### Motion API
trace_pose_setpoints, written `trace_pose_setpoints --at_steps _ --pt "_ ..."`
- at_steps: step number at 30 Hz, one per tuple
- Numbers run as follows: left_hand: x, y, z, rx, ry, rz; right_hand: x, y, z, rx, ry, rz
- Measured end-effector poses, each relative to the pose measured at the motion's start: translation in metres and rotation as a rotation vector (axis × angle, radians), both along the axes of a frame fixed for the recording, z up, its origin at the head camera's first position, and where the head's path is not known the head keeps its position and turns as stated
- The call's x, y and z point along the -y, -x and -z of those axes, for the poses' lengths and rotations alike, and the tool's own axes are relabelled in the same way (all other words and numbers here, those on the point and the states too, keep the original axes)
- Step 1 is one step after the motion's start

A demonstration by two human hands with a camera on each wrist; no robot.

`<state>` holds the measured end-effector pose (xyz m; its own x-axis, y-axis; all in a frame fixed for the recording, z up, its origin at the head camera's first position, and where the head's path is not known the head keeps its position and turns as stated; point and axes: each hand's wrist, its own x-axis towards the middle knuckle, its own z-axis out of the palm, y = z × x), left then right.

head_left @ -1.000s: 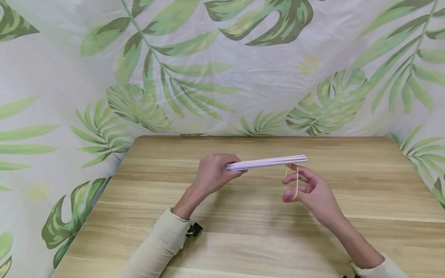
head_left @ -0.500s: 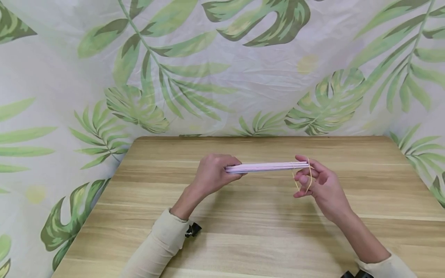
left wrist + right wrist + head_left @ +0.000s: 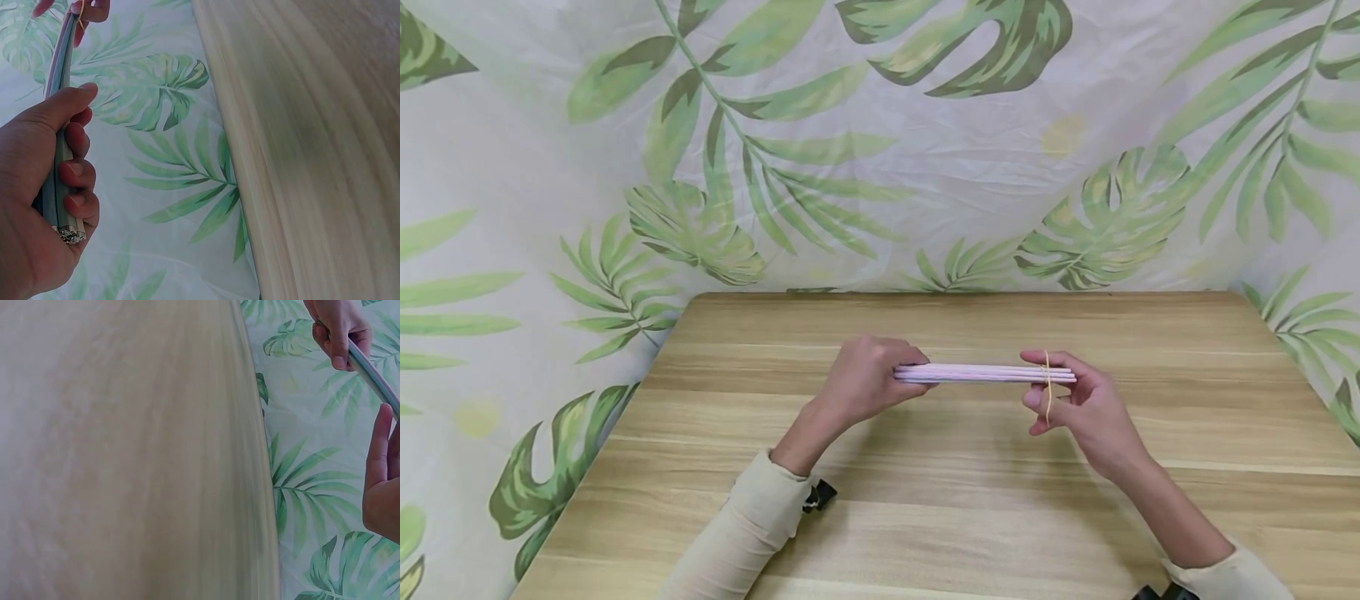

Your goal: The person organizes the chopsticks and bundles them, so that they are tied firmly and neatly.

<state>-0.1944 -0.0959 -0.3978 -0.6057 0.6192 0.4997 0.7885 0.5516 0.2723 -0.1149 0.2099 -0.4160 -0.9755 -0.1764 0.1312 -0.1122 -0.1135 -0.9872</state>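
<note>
The bundle of pink straws (image 3: pixel 983 374) is held level above the wooden table (image 3: pixel 925 500), well clear of its surface and roughly over its middle.

Left hand (image 3: pixel 861 379): clenched around the bundle's left end. The left wrist view confirms this: the fingers (image 3: pixel 78 175) curl over the straws and the thumb lies along them, with the cut ends showing at the heel of the hand.

Right hand (image 3: pixel 1078 404): at the bundle's right end, the thumb over the straws and the fingers curled beneath. A yellow rubber band (image 3: pixel 1047 387) crosses the bundle near that end and runs down over the fingers. Whether the band fully encircles the straws cannot be told.

Handling judgement:
- The straws look light and thin-walled. They are likely to crush or kink under a hard squeeze, so moderate pressure is advised.
- Their smooth surface suggests single straws can slip lengthwise out of the bundle. Grip across all of them at once.
- The long bundle will probably sag or fan open if held at one end only. Support near both ends, as shown.
- The band is elastic and may snap back when let go.

The leaf-print cloth (image 3: pixel 880 150) hangs behind the table.
</note>
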Motion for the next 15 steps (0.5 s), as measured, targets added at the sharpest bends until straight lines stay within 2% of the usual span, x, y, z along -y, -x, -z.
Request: trace_pose_setpoints --at_steps 8,15 --pt "-0.0023 -0.0022 0.0001 0.049 0.015 0.017 0.0018 -0.0006 0.0041 0.021 -0.052 -0.005" --pt "-0.0035 -0.0032 -0.0003 0.106 -0.010 0.015 0.0018 -0.0001 0.0048 0.059 -0.065 0.014"
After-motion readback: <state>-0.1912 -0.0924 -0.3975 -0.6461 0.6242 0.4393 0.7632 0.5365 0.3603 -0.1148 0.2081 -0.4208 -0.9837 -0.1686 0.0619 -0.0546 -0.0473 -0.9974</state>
